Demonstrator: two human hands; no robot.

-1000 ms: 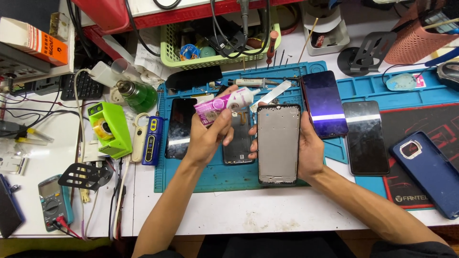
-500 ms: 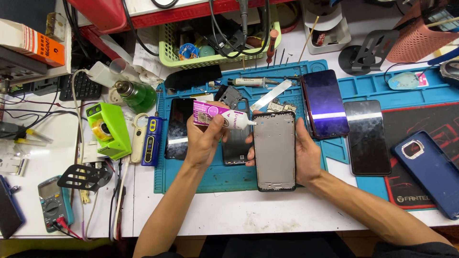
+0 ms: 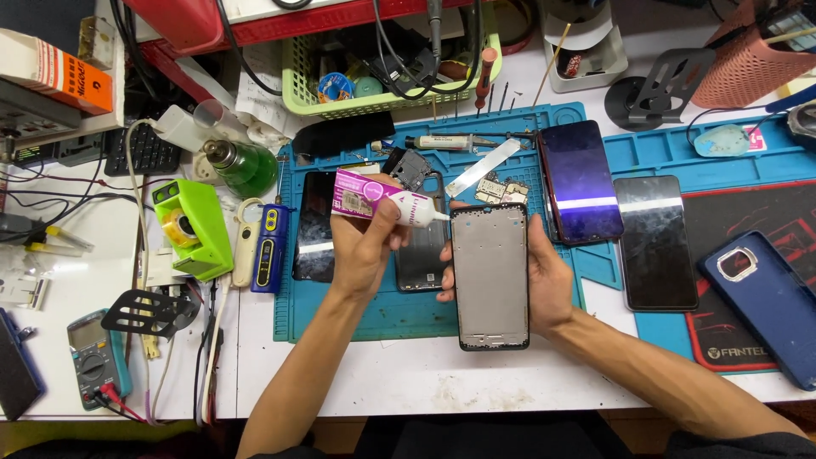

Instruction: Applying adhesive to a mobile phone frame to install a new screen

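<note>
Over blue mat (image 3: 357, 319), left hand (image 3: 364, 246) tilting glue tube (image 3: 387, 202), right hand (image 3: 548, 285) cradling phone frame (image 3: 491, 276)

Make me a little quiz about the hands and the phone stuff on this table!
1. True or false: the left hand holds a pink and white glue tube.
2. Which thing does the right hand hold? A) the green tape dispenser B) the grey phone frame C) the blue phone case
3. Fill in: the tube's white nozzle points at the frame's top ____ corner.

Key: 1. True. 2. B; the hand grips its right edge and holds it over the blue work mat. 3. Left.
</note>
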